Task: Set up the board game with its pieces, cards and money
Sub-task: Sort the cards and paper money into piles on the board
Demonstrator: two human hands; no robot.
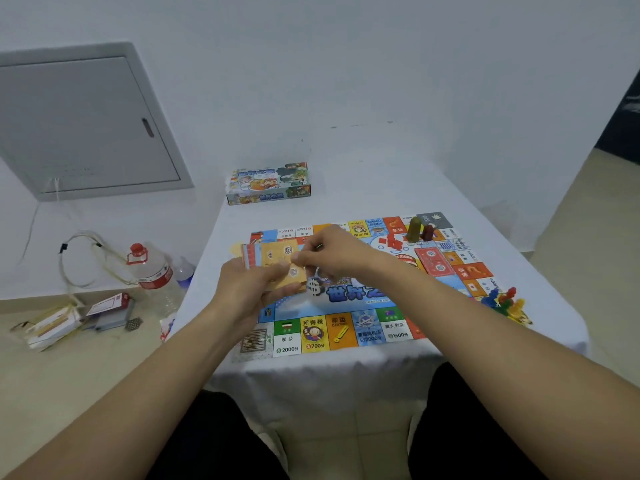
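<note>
Hands [294,268] pinch fanned paper money [277,265], long axis left-right, above board [346,327].

1 board [313,336], 1 box [268,183], 2 bottles [154,271], 2 hands [334,252]

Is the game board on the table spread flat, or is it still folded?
Spread flat. The board lies open on the table, squares showing along its near, far and right edges, with pieces standing on its far corner.
</note>
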